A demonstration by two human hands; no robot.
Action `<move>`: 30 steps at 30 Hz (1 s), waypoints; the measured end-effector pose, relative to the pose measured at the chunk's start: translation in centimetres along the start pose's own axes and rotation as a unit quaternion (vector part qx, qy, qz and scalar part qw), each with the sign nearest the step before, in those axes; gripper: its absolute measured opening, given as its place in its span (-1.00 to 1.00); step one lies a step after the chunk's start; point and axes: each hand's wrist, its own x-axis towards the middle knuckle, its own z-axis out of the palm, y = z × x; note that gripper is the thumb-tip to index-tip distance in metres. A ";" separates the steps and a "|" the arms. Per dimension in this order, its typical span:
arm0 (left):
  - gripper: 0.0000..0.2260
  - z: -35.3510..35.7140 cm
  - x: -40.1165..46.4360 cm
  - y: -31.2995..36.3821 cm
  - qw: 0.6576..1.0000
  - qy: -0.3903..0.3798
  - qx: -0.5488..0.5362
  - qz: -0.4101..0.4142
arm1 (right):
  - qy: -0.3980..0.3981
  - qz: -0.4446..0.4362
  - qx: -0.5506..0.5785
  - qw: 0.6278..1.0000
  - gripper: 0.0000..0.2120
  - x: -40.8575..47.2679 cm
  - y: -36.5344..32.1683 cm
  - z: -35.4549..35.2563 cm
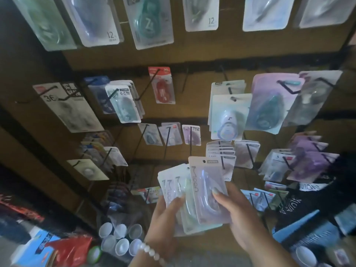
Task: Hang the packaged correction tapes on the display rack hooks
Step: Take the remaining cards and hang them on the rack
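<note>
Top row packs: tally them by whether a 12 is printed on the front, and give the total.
Packs marked 12: 2
Packs with no 12 showing: 4
Total: 6

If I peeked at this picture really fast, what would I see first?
Probably the two hands low in the middle: the left hand holds a fanned stack of packaged correction tapes, and the right hand pinches the front pack. Behind them a brown display rack fills the view, its black hooks hung with more packs. At the bottom left sits a cluster of small clear cups.
</note>
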 end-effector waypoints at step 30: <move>-0.68 -2.5 1.6 11.7 0.992 0.019 0.064 0.108 | 0.127 -0.160 -0.161 0.966 -0.85 3.6 -11.8 8.2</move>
